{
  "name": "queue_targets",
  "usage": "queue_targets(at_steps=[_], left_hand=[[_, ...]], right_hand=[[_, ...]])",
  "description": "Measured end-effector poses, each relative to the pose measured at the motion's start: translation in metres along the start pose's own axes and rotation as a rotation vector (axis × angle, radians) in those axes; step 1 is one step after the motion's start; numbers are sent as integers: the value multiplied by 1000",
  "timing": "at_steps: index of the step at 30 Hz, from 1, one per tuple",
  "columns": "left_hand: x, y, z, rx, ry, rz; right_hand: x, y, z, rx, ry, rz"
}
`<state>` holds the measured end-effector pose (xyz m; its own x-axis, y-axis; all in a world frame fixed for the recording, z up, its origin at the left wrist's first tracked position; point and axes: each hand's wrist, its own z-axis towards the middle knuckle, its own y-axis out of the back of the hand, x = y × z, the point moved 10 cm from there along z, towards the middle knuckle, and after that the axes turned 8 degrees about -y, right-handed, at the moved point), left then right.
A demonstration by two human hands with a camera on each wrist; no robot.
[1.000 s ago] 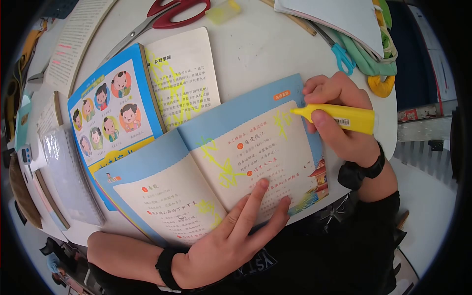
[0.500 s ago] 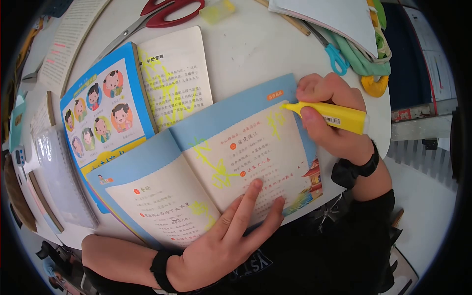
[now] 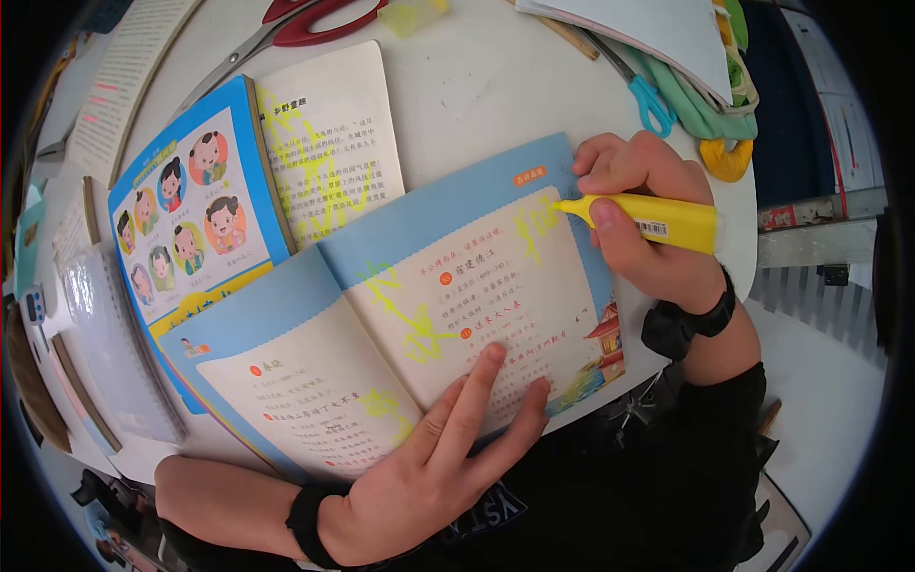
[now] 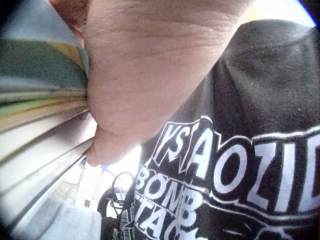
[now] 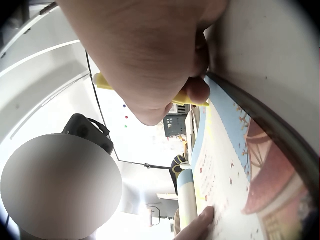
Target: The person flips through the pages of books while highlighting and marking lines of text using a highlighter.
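An open book (image 3: 477,315) with blue page borders, printed Chinese text and yellow scribbles lies before me. My right hand (image 3: 653,205) pinches a yellow highlighter (image 3: 681,224) between thumb and fingers, its tip at the yellow marks (image 3: 536,229) near the right page's top corner. In the right wrist view, part of the highlighter (image 5: 104,81) shows behind the hand. My left hand (image 3: 429,467) rests on the book's lower part with fingers spread, the index fingertip on the right page's text. The left wrist view shows its heel (image 4: 145,65) beside the page edges.
Under the open book's left side lies a blue book (image 3: 191,200) with cartoon children, beside another scribbled page (image 3: 334,133). Red-handled scissors (image 3: 315,24) lie at the back, blue-handled scissors (image 3: 653,105) at the right near white papers (image 3: 639,38). A clear spiral-bound folder (image 3: 124,334) lies left.
The highlighter tip has made small moves at the top-right scribble, which has grown slightly. The head view has shifted a little; the left hand stays on the page.
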<state>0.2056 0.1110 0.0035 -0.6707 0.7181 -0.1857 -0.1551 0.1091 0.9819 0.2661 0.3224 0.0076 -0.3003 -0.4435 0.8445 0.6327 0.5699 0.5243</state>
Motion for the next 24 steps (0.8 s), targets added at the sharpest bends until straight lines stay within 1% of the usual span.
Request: queue_targets(at_steps=[2,4,5,7,8,10,11,13,14,16,17,19,23,24], left_hand=[[0,-1,0,-1,2,-2],[0,0,0,-15,8,2],[0,0,0,-16,8,2],[0,0,0,-15,12,-13],[0,1,0,-15,11,-12],[1,0,0,-2,8,-18],[1,0,0,-3,9,-19],[0,0,0,2,6,-16],[0,0,0,2,7,-17],[0,0,0,8,11,-20],[0,-1,0,8,10,-20],[0,0,0,0,13,-9],[0,-1,1,-6,18,-9],[0,-1,1,-16,22,-7]], right_hand=[[-1,2,-1,-8,-3,5],[-1,-3,-2,91,32,-17],[-1,-3,-3,91,32,-17],[-14,9,-3,-63,-117,85],[-14,6,-3,-63,-117,85],[-14,8,-3,-137,-126,105],[-13,8,-4,-136,-126,105],[-12,0,-4,-42,-129,17],[-13,1,-3,-41,-129,16],[-6,4,-1,-46,-25,-39],[-6,5,-1,-46,-26,-39],[-3,0,-1,31,3,7],[-2,2,-2,-15,40,6],[-4,1,-2,-9,-5,-7]])
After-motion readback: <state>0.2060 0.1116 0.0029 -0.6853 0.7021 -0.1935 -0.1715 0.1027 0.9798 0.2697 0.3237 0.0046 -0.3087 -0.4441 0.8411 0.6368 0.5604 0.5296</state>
